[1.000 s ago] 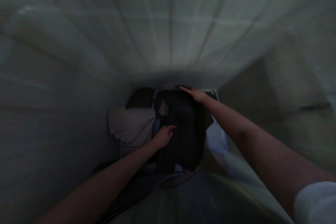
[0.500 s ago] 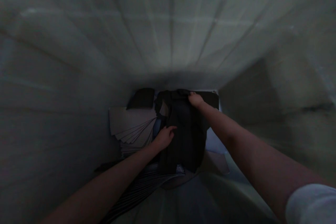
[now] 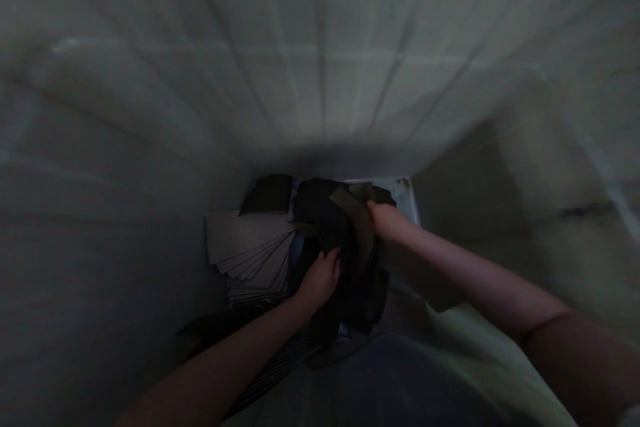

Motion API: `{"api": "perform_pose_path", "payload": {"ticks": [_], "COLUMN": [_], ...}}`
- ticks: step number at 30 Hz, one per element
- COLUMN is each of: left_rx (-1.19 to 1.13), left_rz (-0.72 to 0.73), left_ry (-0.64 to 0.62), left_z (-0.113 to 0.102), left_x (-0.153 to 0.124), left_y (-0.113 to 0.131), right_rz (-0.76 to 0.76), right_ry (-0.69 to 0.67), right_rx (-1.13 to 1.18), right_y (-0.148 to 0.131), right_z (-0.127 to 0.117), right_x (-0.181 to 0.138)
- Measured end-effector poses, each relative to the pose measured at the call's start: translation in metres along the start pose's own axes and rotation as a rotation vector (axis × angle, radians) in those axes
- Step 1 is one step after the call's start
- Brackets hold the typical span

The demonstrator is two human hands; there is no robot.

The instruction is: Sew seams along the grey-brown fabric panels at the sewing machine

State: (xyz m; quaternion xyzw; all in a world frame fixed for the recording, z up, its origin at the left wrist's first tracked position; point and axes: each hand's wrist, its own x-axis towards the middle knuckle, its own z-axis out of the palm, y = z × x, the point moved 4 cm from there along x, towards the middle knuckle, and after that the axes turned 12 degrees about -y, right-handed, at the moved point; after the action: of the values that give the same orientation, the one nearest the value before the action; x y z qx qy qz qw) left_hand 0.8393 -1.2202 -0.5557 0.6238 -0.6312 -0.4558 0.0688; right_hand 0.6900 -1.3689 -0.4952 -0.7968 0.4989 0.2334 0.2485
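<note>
Deep inside a large grey bin, dark fabric pieces [image 3: 320, 203] lie bunched in a heap. My right hand [image 3: 386, 219] is closed on the heap's right side, gripping a folded edge of the dark fabric. Lower and to the left, my left hand [image 3: 323, 273] has its fingers curled against the same cloth, closed on a part of it. Beside the heap on the left is a fanned stack of light-coloured cut pieces [image 3: 245, 233] with dark edges. A small dark folded piece [image 3: 267, 193] rests on top of that stack.
Tall ribbed walls of the bin [image 3: 320, 93] rise on all sides. Below my left forearm sits another stack of dark-edged layers [image 3: 273, 370]. A pale green sheet-like surface [image 3: 470, 340] hangs under my right arm. The scene is dim.
The dark fabric has been lifted at its right side and folded over toward the left, baring some of the bin's floor at the right. My right hand moved slightly down and right with it.
</note>
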Motion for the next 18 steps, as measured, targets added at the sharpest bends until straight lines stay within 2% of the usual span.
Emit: {"api": "perform_pose_path", "payload": {"ticks": [4, 7, 10, 14, 16, 18], "left_rx": [-0.002, -0.002, -0.009, -0.032, -0.04, -0.045], "left_rz": [-0.051, -0.116, -0.187, -0.172, -0.124, -0.072], "left_ry": [-0.033, -0.07, -0.081, -0.096, -0.107, -0.126], "left_z": [0.008, 0.013, 0.015, 0.013, 0.009, -0.002], "left_x": [0.005, 0.014, 0.022, 0.029, 0.029, 0.024], "left_y": [0.017, 0.022, 0.019, 0.012, 0.013, 0.019], "right_rz": [-0.024, -0.055, -0.082, -0.159, -0.217, -0.366], "right_ry": [-0.025, 0.028, 0.066, 0.165, 0.233, 0.243], "right_rx": [0.141, 0.303, 0.465, 0.483, 0.398, 0.202], "right_y": [-0.036, -0.053, -0.053, -0.032, -0.018, -0.013], "right_z": [0.042, 0.056, 0.061, 0.052, 0.034, 0.01], "right_x": [0.007, 0.012, 0.014, 0.015, 0.012, 0.0]}}
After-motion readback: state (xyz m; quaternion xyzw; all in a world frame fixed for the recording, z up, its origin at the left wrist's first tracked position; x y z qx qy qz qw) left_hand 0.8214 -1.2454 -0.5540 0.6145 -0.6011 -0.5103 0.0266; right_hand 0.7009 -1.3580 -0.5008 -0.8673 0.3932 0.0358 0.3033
